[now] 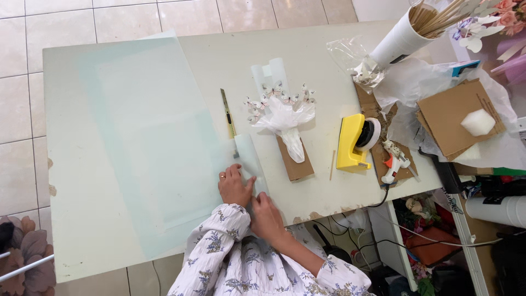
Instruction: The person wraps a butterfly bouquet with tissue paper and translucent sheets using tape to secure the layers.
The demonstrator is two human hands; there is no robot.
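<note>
Several large sheets of pale blue-green translucent paper (148, 126) lie stacked on the white table (230, 55). My left hand (234, 185), with a ring on one finger, presses flat on the right edge of the sheets near the table's front. My right hand (267, 216) sits just behind it, fingers on a narrow folded strip of the same paper (249, 159). A yellow utility knife (228, 113) lies just beyond the strip. Whether either hand pinches the paper is hard to tell.
A small bouquet of paper butterflies wrapped in white (284, 118) lies on brown card. To the right are a yellow tape dispenser (353, 141), a glue gun (393, 159), cardboard pieces (455, 118), a white tube of sticks (402, 38) and clear wrap. Tiled floor surrounds the table.
</note>
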